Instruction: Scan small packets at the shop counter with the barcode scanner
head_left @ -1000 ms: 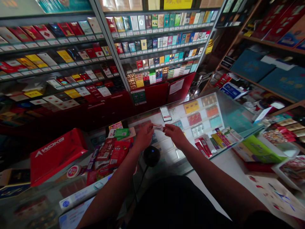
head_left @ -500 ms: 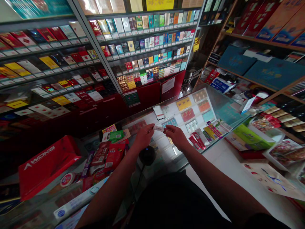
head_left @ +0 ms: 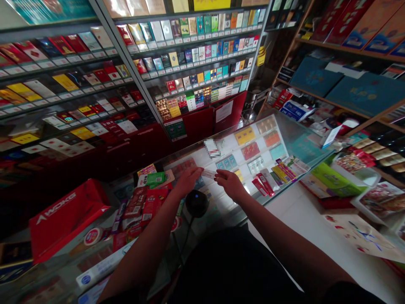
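Observation:
A small, pale, flat strip spans the gap between my two hands over the glass counter; its print is too blurred to read. My left hand pinches its left end with the fingertips. At the other end, the fingers of my right hand are closed around the strip's edge. Just beyond them lies a white item, partly pixelated, on the glass. Below my left hand stands a round black device with a blue light and a cable.
Left of my forearm are red snack packets, a green packet and a red box. Slim packets lie to the right. Cigarette packs fill the wall racks ahead. Blue boxes sit on the right shelf.
Both hands have shifted slightly, and the strip between them has tilted and dropped a little. My left hand has moved slightly left. The view has turned a touch.

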Available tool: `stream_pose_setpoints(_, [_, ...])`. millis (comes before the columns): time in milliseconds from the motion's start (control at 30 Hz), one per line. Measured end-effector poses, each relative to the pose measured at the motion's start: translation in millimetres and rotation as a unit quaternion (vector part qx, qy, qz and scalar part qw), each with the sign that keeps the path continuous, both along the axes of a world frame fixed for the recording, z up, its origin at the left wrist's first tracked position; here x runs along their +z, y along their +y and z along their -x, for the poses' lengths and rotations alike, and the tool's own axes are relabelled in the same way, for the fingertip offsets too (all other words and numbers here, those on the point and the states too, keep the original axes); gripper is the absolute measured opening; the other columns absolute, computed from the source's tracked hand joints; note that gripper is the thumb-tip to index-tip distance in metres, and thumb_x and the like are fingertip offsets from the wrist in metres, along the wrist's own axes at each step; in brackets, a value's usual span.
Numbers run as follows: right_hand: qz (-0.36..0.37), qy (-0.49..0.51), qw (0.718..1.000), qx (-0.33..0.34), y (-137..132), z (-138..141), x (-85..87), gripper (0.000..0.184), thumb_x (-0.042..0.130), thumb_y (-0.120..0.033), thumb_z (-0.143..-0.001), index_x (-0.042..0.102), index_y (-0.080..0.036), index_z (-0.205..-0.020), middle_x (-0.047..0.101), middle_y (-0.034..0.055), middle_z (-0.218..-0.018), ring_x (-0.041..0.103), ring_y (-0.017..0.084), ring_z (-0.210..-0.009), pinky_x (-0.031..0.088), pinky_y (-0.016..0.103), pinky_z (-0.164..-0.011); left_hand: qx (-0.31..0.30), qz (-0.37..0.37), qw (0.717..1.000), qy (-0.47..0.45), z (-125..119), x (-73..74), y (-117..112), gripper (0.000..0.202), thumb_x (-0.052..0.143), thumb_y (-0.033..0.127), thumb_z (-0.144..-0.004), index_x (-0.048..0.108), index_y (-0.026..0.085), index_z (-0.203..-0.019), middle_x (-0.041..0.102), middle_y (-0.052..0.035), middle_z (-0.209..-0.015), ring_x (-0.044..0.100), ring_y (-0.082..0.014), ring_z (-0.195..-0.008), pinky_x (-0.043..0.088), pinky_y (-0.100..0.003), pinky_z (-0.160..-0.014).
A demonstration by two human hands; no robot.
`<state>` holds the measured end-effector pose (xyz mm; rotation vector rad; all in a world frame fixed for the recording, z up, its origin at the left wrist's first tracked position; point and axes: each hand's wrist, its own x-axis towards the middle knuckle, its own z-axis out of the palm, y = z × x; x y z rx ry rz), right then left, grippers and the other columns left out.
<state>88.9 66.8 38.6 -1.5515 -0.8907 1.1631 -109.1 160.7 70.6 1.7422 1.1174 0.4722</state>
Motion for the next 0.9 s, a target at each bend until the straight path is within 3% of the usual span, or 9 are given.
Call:
stream_pose_setpoints(233, [0.005, -0.105, 0.994, 0.013, -3.5, 3.5, 6.3, 0.043, 0.070, -0.025, -0.079, 0.075, -0.018, -0.121, 0.077, 0.0115, -0.123, 0.070, 0.027, -0.117, 0.050, 0.048, -0.110, 0.005, -0.015, 1.000, -0.006, 5.3, -0.7, -2.6, 0.045, 0.046, 0.050, -0.096, 0.078, 0.018, -0.102, 0.079, -0.0063, -0.106, 0.069, -0.0261, -0.106, 0.053, -0.036, -0.097])
stream_pose_setpoints(500, [0.002, 0.006, 1.000, 0.022, -6.8, 15.7, 2.0, 0.048, 0.068, -0.020, -0.080, 0.070, -0.016, -0.128, 0.077, 0.0134, -0.123, 0.073, 0.026, -0.116, 0.053, 0.044, -0.108, 0.023, 0.024, 0.999, -0.018, 10.8, -16.0, -2.9, 0.049, 0.045, 0.053, -0.097, 0.079, 0.018, -0.102, 0.078, -0.0065, -0.090, 0.072, -0.0254, -0.092, 0.058, -0.037, -0.085])
stream_pose_setpoints(767, [-0.016, -0.113, 0.992, 0.048, -10.0, 14.6, 9.1, 0.033, 0.066, -0.022, -0.080, 0.079, -0.017, -0.110, 0.080, 0.0105, -0.109, 0.073, 0.028, -0.106, 0.053, 0.048, -0.104, 0.025, -0.015, 0.999, 0.012, 17.6, -15.4, -2.0, 0.037, 0.056, 0.045, -0.092, 0.079, 0.018, -0.104, 0.079, -0.0099, -0.101, 0.070, -0.0286, -0.109, 0.055, -0.041, -0.099])
stream_pose_setpoints(900, [0.002, -0.031, 0.999, 0.027, -9.1, 17.0, 1.4, 0.041, 0.068, -0.019, -0.078, 0.075, -0.016, -0.118, 0.079, 0.0126, -0.117, 0.073, 0.027, -0.112, 0.053, 0.045, -0.106, 0.027, 0.007, 1.000, 0.001, 15.9, -19.2, -3.5, 0.046, 0.048, 0.051, -0.096, 0.080, 0.017, -0.100, 0.079, -0.0090, -0.095, 0.072, -0.0268, -0.098, 0.057, -0.039, -0.092])
